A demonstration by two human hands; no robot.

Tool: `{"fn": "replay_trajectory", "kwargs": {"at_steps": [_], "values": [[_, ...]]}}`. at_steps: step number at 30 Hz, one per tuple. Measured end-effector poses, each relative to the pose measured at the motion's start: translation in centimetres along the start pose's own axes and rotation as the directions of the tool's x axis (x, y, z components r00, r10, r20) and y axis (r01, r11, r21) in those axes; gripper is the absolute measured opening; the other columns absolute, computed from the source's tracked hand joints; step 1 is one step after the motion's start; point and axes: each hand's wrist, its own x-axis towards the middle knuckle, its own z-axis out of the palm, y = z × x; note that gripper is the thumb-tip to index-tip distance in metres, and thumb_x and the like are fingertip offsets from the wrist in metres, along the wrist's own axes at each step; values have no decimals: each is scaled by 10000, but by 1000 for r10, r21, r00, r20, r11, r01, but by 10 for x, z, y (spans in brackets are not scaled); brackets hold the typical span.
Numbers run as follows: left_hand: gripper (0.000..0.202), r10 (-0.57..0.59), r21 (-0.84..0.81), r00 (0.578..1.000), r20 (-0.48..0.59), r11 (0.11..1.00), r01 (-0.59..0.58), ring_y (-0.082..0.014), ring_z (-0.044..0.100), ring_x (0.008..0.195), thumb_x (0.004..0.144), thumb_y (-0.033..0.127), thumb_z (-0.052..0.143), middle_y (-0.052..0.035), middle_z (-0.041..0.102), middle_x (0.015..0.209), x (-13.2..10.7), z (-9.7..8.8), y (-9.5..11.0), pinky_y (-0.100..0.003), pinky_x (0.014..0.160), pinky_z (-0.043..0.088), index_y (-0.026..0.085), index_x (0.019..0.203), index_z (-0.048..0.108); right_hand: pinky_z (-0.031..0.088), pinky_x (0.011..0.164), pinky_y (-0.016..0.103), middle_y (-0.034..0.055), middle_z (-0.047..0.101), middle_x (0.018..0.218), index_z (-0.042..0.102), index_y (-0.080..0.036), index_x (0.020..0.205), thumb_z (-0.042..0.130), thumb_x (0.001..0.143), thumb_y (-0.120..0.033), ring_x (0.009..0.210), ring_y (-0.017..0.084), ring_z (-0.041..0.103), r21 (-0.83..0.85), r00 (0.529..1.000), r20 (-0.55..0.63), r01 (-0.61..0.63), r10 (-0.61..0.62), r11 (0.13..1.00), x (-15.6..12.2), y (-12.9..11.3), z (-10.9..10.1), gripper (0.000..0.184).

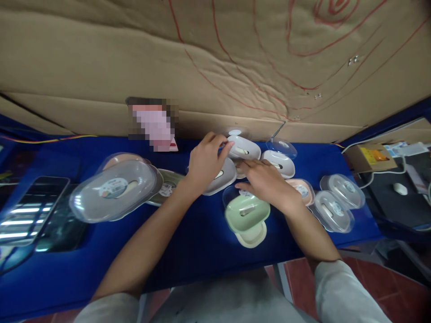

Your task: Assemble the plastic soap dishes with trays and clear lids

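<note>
My left hand [206, 162] is curled at the left end of a white oval plastic dish [249, 149], thumb and fingertips at its rim. My right hand [264, 179] reaches in from the right with fingers stretched and the thumb apart. Under its fingertips a small beige piece [241, 174] shows in part; whether it is gripped is hidden. A grey oval dish [224, 179] lies below my left hand, partly covered. Another white dish [283, 165] is behind my right hand. Nearer to me, a green dish [249, 211] rests over a pale green piece [252, 237].
Large clear-lidded dishes [112, 193] stand at left beside a tablet-like device [33, 206]. More lidded dishes [333, 211] sit at right. A clear lid [286, 147] lies against the cardboard wall [101, 58]. The blue tabletop [188, 242] ends close to my body.
</note>
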Motion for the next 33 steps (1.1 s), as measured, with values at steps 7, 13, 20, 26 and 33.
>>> {"fn": "replay_trajectory", "kwargs": {"at_steps": [7, 13, 20, 26, 33], "values": [[277, 37, 8, 999, 10, 999, -37, -221, 693, 985, 1101, 302, 443, -76, 723, 1081, 0, -38, 18, -318, 836, 504, 175, 1110, 690, 363, 1127, 458, 158, 674, 1431, 635, -157, 1384, 701, 1030, -273, 1369, 304, 578, 95, 924, -161, 366, -348, 926, 19, -12, 27, 378], [316, 62, 275, 851, 522, 932, -236, -269, 721, 1007, 1097, 236, 372, -81, 734, 1095, -19, -72, 16, -359, 836, 510, 215, 1200, 670, 313, 1099, 489, 144, 779, 1169, 733, -139, 1163, 601, 1090, -324, 1180, 298, 661, 98, 899, -241, 398, -367, 912, 36, -12, 42, 239], [341, 40, 396, 873, 486, 881, -261, -329, 711, 1078, 1065, 249, 471, -113, 706, 1217, -21, -74, 21, -426, 865, 534, 202, 1382, 589, 357, 1088, 462, 125, 740, 1294, 678, -173, 1313, 540, 1119, -363, 1238, 296, 630, 74, 886, -442, 193, -141, 978, 31, -1, 13, 305], [313, 118, 553, 952, 283, 791, -262, -318, 709, 977, 1027, 96, 405, -115, 696, 1074, -24, -72, 28, -412, 764, 528, 195, 1208, 640, 494, 927, 497, 57, 762, 1037, 702, -294, 1128, 518, 1110, -352, 989, 284, 683, 69, 908, -407, -79, 100, 995, -21, 58, -3, 194], [276, 157, 440, 932, 328, 847, -297, -343, 729, 1008, 1071, 250, 430, -90, 723, 1094, -44, -105, 22, -500, 849, 577, 243, 1256, 634, 532, 916, 664, 75, 753, 972, 717, -333, 1147, 824, 889, -506, 1030, 364, 695, 170, 976, -149, -132, 158, 977, -19, 158, 61, 329]]}}
